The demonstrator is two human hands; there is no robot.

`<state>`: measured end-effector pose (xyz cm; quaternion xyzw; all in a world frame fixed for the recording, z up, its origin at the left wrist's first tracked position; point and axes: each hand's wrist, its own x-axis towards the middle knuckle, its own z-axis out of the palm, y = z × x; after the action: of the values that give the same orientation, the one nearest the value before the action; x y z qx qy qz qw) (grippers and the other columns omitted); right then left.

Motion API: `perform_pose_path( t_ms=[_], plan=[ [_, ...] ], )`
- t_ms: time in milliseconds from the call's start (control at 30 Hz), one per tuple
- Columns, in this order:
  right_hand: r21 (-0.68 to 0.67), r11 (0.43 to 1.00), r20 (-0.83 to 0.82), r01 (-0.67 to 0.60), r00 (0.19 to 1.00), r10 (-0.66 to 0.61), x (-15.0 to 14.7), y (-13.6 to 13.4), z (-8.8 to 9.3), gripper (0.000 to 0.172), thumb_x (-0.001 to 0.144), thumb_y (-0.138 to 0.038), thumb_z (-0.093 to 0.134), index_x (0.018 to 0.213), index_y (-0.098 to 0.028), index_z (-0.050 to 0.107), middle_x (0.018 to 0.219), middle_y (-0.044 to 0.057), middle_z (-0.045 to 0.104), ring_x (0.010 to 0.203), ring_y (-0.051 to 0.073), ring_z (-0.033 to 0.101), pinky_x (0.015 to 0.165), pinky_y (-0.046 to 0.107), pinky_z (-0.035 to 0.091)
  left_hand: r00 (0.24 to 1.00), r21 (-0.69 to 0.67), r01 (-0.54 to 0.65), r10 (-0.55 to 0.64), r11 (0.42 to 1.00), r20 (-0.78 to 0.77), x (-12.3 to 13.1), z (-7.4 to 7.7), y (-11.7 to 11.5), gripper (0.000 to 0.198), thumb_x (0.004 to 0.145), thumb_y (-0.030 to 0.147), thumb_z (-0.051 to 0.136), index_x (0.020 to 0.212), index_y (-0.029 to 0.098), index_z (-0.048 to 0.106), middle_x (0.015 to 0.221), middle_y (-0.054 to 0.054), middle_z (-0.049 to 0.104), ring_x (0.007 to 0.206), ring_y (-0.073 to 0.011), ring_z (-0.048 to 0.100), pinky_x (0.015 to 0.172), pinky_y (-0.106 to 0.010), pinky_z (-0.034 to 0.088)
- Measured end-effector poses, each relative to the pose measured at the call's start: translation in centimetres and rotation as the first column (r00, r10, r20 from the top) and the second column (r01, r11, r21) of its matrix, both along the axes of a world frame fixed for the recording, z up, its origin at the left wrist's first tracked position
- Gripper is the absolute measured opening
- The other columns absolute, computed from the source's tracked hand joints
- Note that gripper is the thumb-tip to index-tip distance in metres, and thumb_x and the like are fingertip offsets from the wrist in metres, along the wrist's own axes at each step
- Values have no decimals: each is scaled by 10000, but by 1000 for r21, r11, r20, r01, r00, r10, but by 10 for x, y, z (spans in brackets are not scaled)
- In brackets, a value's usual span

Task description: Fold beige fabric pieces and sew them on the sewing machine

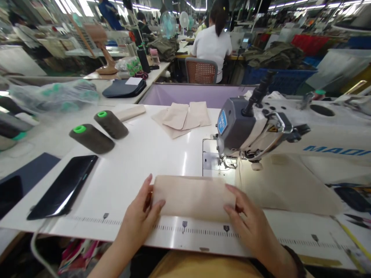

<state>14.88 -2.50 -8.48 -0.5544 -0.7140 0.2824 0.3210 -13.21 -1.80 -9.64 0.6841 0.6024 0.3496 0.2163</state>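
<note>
Between my hands is a folded beige fabric piece (193,197), held just above the white sewing table near its printed ruler edge. My left hand (142,212) pinches its left end, thumb in front and fingers behind. At the right end, my right hand (247,220) grips it between thumb and fingers. The sewing machine (246,127) stands beyond, its presser foot and needle plate (211,161) just past the fabric's upper right edge. More beige fabric pieces (185,117) lie in a loose pile farther back. A larger beige cloth (286,185) is spread under the machine arm.
Two dark thread cones (91,139) with green tops lie at the left, near a black phone-like device (65,187) with a cable. Scissors (358,220) rest at the right edge. A person in a white shirt (213,46) sits ahead, beside a blue crate (278,79) of dark cloth.
</note>
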Motion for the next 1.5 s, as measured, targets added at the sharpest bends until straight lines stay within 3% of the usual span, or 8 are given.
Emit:
perform_pose_path(
  t_ms=[67,167,267,500,933,1200,1500],
  plan=[
    [49,996,39,-73,997,71,1,-2,0,280,867,-247,421,1108,-184,548,888,81,650,803,185,618,692,271,489,986,72,97,-87,993,-140,-2,7,3,345,845,311,476,1173,213,515,936,-37,599,763,-134,619,655,-199,518],
    [4,998,59,-66,996,66,1,0,0,262,863,-243,421,1049,-176,594,994,100,647,888,200,613,739,288,496,961,145,149,-109,978,-254,-4,15,7,273,865,326,447,980,172,641,897,-52,624,790,-148,630,655,-176,527],
    [-54,998,66,-32,997,36,-1,5,0,273,855,-250,425,1047,-174,604,975,95,657,853,203,623,726,301,504,949,197,147,-82,969,-303,-3,16,8,294,879,337,427,940,162,655,866,-49,644,784,-150,638,703,-190,540],
    [-44,998,62,43,997,-40,-4,13,-2,252,829,-265,473,999,-170,634,798,63,665,692,185,615,641,289,507,931,250,143,-44,958,-363,-1,8,9,275,893,312,409,935,164,637,882,-55,637,768,-142,636,731,-209,551],
    [-61,997,81,46,996,-41,-5,16,-5,258,859,-218,427,1007,-156,630,911,86,653,861,198,597,738,283,477,865,304,245,-66,921,-497,-2,3,10,220,909,281,383,1016,201,557,907,-27,652,839,-176,611,802,-281,543],
    [-103,994,60,28,998,-22,-7,20,-3,268,858,-192,417,1022,-147,624,864,74,643,802,182,594,714,275,462,872,270,253,-98,929,-479,-5,4,13,230,896,304,403,1008,230,590,933,2,653,837,-167,620,825,-275,532],
    [-138,990,51,12,999,-5,-8,22,-1,294,868,-194,400,1064,-116,604,821,75,624,758,180,577,686,283,449,857,385,249,-17,889,-515,-3,3,15,279,914,293,354,950,182,607,867,-11,664,795,-159,629,774,-262,543]
  ],
)
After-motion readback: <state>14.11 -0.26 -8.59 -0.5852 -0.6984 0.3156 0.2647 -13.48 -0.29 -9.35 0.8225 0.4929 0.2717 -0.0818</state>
